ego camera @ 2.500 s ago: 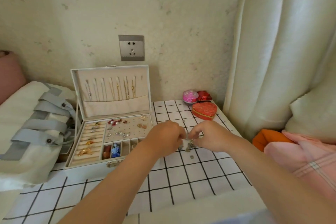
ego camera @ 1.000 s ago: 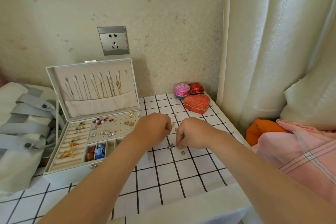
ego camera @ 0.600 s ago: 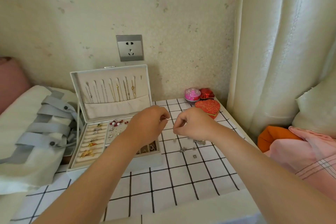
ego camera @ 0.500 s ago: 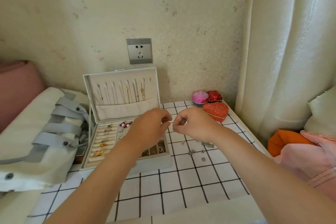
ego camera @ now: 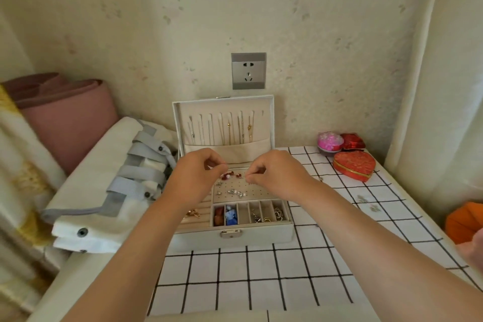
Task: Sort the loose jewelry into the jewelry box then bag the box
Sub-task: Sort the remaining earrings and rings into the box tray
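Hovering over the open jewelry box point(ego camera: 257, 233), both hands meet above its perforated earring panel point(ego camera: 252, 192), which is probably why they are held so close and low: studs have to be lined up with the small holes. The left hand point(ego camera: 197, 178) has its fingers curled, thumb and forefinger pressed together at the tips point(ego camera: 222, 167). The right hand point(ego camera: 275, 176) mirrors it, its fingertips point(ego camera: 249, 178) pinching a small piece point(ego camera: 243, 177) too tiny to identify; whether the left holds a matching part I cannot tell. That piece sits just above the panel's upper rows, beside the red studs point(ego camera: 226, 175) already seated there, with a narrow gap between the two pinches. The lid point(ego camera: 224, 123) stands upright against the wall so the necklaces hang straight. A few loose pieces point(ego camera: 362, 198) lie on the checked table point(ego camera: 261, 285) well to the right, so sorting looks unfinished. The white bag point(ego camera: 104, 191) with grey straps waits just left of the box.
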Available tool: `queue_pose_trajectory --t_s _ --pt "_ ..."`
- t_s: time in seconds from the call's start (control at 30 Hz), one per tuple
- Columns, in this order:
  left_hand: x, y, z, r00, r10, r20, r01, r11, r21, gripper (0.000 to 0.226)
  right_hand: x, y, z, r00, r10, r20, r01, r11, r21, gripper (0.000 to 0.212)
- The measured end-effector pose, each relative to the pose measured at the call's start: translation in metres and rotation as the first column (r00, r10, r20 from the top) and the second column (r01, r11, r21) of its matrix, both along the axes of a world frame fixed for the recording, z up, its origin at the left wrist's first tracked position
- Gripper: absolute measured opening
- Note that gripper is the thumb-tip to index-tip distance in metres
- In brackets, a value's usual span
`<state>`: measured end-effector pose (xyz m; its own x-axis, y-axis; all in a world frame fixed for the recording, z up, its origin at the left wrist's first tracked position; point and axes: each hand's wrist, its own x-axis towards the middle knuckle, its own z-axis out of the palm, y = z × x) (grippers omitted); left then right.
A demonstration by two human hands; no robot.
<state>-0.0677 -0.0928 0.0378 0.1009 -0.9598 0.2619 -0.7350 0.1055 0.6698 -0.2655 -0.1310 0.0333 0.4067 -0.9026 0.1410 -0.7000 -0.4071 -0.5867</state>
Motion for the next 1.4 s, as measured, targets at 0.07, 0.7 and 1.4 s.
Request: queue_pose_trajectory --t_s 0.07,0.7,1.4 --pt "0.003 0.001 -0.002 1.000 0.000 -0.027 0.000 1.000 0.012 0.007 0.006 0.001 0.000 0.998 0.013 -0.061 -0.014 1.000 -0.020 0.007" --pt "0.032 0.001 -0.005 0.910 -0.033 -0.414 0.083 0.991 0.103 0.004 0.032 -0.007 0.009 0.948 0.007 0.319 -0.054 0.989 0.139 0.015" --pt "0.013 0.004 -0.003 0.828 0.066 -0.557 0.017 0.989 0.144 0.007 0.055 -0.002 0.002 0.867 -0.078 0.492 0.036 0.995 0.094 0.020"
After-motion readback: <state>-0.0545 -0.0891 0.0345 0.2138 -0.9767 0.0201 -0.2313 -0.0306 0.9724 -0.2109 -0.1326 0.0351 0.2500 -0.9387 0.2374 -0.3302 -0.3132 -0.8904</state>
